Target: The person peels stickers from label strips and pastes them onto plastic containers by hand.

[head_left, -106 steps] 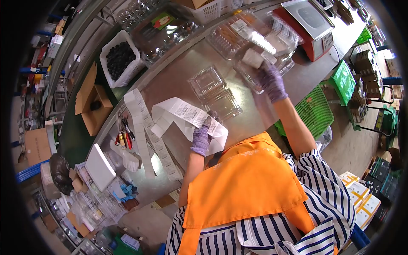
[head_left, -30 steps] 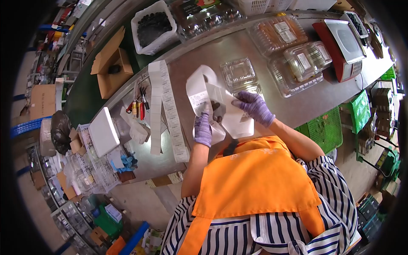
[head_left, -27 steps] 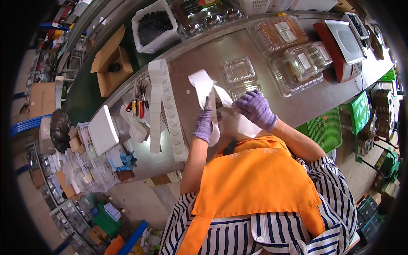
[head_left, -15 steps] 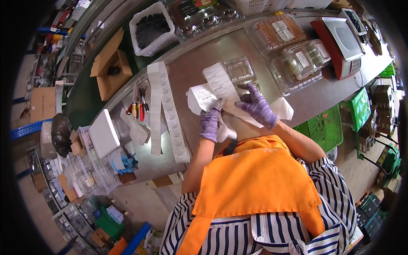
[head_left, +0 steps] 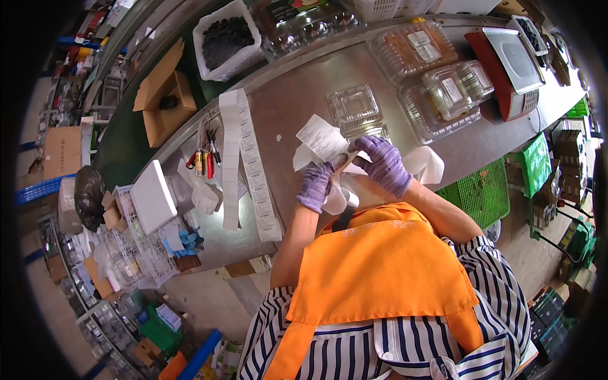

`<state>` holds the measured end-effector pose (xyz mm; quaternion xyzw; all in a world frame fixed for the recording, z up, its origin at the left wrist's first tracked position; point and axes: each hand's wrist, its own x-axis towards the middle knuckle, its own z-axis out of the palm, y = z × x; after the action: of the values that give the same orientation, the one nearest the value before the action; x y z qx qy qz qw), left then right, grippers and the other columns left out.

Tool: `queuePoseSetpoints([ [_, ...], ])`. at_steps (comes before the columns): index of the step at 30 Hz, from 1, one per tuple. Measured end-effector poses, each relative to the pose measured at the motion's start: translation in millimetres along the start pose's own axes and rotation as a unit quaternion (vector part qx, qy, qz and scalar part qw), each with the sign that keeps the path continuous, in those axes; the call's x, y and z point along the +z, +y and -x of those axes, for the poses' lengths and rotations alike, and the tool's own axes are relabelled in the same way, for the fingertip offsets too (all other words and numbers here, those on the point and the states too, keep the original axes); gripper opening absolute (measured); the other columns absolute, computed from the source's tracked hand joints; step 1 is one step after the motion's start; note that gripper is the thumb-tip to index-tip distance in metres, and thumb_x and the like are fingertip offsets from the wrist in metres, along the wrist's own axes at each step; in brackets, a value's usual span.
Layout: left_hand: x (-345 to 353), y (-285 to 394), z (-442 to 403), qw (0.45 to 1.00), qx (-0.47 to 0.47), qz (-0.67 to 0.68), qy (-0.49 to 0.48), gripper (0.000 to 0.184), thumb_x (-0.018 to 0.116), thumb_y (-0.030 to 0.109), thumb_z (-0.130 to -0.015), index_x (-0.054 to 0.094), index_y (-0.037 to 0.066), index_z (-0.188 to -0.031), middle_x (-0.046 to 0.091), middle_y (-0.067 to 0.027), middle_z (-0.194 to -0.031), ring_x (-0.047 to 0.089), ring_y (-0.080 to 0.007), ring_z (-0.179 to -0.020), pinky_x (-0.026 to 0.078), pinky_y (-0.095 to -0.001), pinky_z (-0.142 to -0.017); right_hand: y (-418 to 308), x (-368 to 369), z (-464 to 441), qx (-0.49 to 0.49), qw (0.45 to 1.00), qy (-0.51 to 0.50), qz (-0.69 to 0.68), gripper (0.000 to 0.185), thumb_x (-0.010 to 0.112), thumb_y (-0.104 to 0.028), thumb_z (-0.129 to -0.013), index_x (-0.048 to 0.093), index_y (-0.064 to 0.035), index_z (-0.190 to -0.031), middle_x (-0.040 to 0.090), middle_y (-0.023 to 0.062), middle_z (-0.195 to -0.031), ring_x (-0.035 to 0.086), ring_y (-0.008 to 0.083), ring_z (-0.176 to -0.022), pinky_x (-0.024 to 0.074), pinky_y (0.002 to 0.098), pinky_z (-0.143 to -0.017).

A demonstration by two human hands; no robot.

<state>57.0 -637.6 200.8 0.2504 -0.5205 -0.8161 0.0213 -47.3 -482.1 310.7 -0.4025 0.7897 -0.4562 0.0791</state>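
Note:
Both hands wear purple knit gloves. My left hand [head_left: 315, 185] is closed on a strip of printed labels [head_left: 322, 138], whose white upper end stands out beyond the fingers. My right hand [head_left: 385, 166] pinches the same strip just to the right, its fingertips close to the left hand's. More white paper of the strip loops below and between the hands, and a curl [head_left: 425, 166] shows past the right wrist. Beyond the hands lies a clear plastic clamshell box [head_left: 354, 107], closed, with another clear box partly hidden in front of it.
Packed clear boxes [head_left: 421, 47] are grouped at the back right beside a red scale [head_left: 506, 76]. At left lie a long label strip [head_left: 256, 171], pliers and pens [head_left: 206, 163], and a white lid [head_left: 154, 197]. A cardboard box [head_left: 166, 104] and a tub of dark fruit [head_left: 227, 44] stand behind.
My right hand has moved left against the left hand, and its fingers have closed on the strip. The strip's raised end has dropped and folded over, uncovering more of the clamshell box.

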Motion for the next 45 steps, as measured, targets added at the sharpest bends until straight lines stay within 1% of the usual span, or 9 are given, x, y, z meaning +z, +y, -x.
queuePoseSetpoints([
  [3, -9.5, -2.8, -2.9, 0.987, 0.074, -0.13, -0.051, 0.036, 0.067, 0.019, -0.077, 0.057, 0.001, -0.106, 0.061, -0.0074, -0.093, 0.056, -0.0151, -0.081, 0.044, -0.0278, -0.07, 0.7, -2.7, -0.2, -0.019, 1.0, -0.009, 0.016, 0.019, 0.063, -0.012, -0.069, 0.056, -0.0081, -0.087, 0.056, 0.0112, -0.081, 0.055, 0.0323, -0.079, 0.0445, 0.0382, -0.071],
  [7, 11.5, 33.6, 10.0, 0.991, -0.137, 0.003, 0.012, 0.038, 0.07, 0.021, -0.074, 0.058, 0.0, -0.104, 0.061, -0.0058, -0.093, 0.055, -0.0134, -0.079, 0.043, -0.027, -0.07, 7.4, -1.5, 2.1, -0.016, 1.0, -0.024, 0.01, 0.018, 0.064, -0.011, -0.068, 0.056, -0.0082, -0.083, 0.056, 0.01, -0.081, 0.054, 0.0315, -0.08, 0.0437, 0.0381, -0.071],
  [13, 27.1, 41.3, 10.3, 0.973, -0.175, 0.122, 0.088, 0.036, 0.072, 0.019, -0.072, 0.059, 0.0, -0.101, 0.061, -0.0025, -0.093, 0.054, -0.0122, -0.077, 0.043, -0.0254, -0.069, 8.8, -4.0, 0.6, -0.072, 0.997, -0.034, 0.009, 0.017, 0.064, -0.012, -0.069, 0.057, -0.0089, -0.084, 0.054, 0.0085, -0.082, 0.053, 0.0298, -0.081, 0.0429, 0.0375, -0.071],
  [21, 14.3, 23.0, 3.1, 0.999, 0.022, 0.021, 0.045, 0.036, 0.07, 0.012, -0.073, 0.057, 0.0, -0.105, 0.06, -0.0041, -0.095, 0.055, -0.0135, -0.081, 0.045, -0.0263, -0.071, 8.8, -0.4, 1.7, -0.042, 0.999, -0.007, 0.0, 0.018, 0.066, -0.016, -0.07, 0.061, -0.0111, -0.087, 0.056, 0.0071, -0.084, 0.054, 0.0267, -0.079, 0.0431, 0.0364, -0.07],
  [30, 20.8, 49.7, 15.4, 0.976, -0.079, 0.072, 0.19, 0.039, 0.071, 0.019, -0.069, 0.057, 0.001, -0.102, 0.06, -0.0059, -0.091, 0.055, -0.0161, -0.077, 0.045, -0.0262, -0.068, 1.9, -7.6, -6.1, -0.145, 0.989, 0.002, -0.036, 0.015, 0.068, -0.007, -0.068, 0.062, -0.009, -0.082, 0.057, 0.0047, -0.078, 0.056, 0.0224, -0.073, 0.0449, 0.0317, -0.067],
  [31, 0.9, 53.4, 12.5, 0.949, -0.196, 0.075, 0.234, 0.041, 0.069, 0.021, -0.068, 0.056, 0.0, -0.101, 0.06, -0.0081, -0.089, 0.057, -0.0184, -0.073, 0.048, -0.0287, -0.063, 14.8, -4.2, -3.6, -0.065, 0.992, 0.027, -0.105, 0.013, 0.067, -0.006, -0.07, 0.062, -0.0077, -0.082, 0.058, 0.005, -0.078, 0.057, 0.0196, -0.073, 0.0452, 0.03, -0.066],
  [33, -28.6, 64.6, 13.8, 0.957, -0.109, 0.171, 0.208, 0.04, 0.064, 0.019, -0.066, 0.056, -0.003, -0.099, 0.06, -0.0135, -0.088, 0.061, -0.0246, -0.072, 0.053, -0.0339, -0.064, 26.6, -13.7, -19.9, 0.073, 0.974, 0.059, -0.205, 0.01, 0.064, -0.004, -0.075, 0.06, -0.0035, -0.085, 0.06, 0.0049, -0.077, 0.056, 0.0115, -0.071, 0.0459, 0.0254, -0.063],
  [36, -58.9, 71.8, 22.4, 0.962, -0.137, 0.101, 0.212, 0.04, 0.064, 0.018, -0.065, 0.055, -0.002, -0.098, 0.059, -0.0145, -0.086, 0.06, -0.0266, -0.07, 0.053, -0.037, -0.065, 77.1, -22.9, -62.2, 0.262, 0.952, 0.06, -0.149, 0.025, 0.071, -0.02, -0.073, 0.061, -0.004, -0.09, 0.064, 0.0079, -0.079, 0.058, 0.0124, -0.069, 0.0471, 0.0266, -0.064],
  [45, 0.5, 15.6, 16.3, 0.988, -0.113, -0.051, 0.096, 0.022, 0.06, 0.008, -0.074, 0.058, 0.005, -0.096, 0.059, -0.0039, -0.079, 0.058, -0.0141, -0.07, 0.047, -0.0273, -0.062, 89.2, -6.1, -95.9, 0.188, 0.941, -0.043, 0.277, 0.05, 0.07, -0.028, -0.067, 0.049, -0.0107, -0.109, 0.049, 0.0117, -0.113, 0.047, 0.029, -0.106, 0.041, 0.0392, -0.085],
])
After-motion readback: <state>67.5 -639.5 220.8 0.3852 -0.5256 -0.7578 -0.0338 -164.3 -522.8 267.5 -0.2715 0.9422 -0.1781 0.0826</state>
